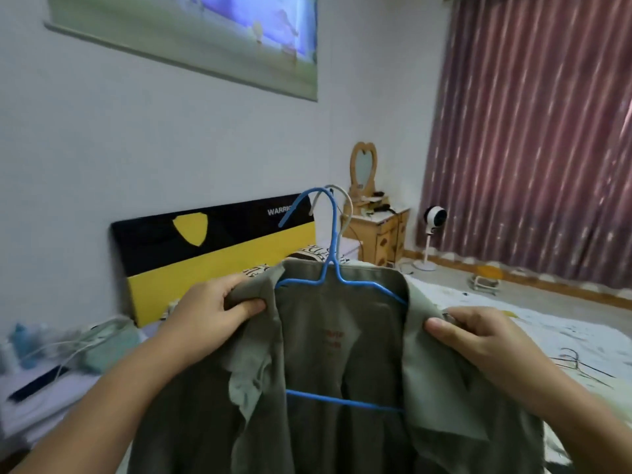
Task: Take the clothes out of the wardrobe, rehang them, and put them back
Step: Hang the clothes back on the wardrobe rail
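An olive-green jacket [342, 364] hangs open in front of me on a blue wire hanger [333, 268], whose hook rises above the collar. A second, white hanger hook [345, 200] shows just behind the blue one. My left hand [219, 306] pinches the jacket's left shoulder edge between thumb and fingers. On the other side my right hand [478, 333] grips the right shoulder edge. The blue hanger's lower bar crosses inside the jacket. The wardrobe is not in view.
A bed with a black-and-yellow headboard [212, 244] lies behind the jacket. Loose wire hangers [578, 364] rest on the patterned bedspread at right. A wooden dresser with a heart-shaped mirror [379, 230] and a white fan [432, 234] stand by the purple curtain. Cables and bottles clutter the left nightstand [51, 354].
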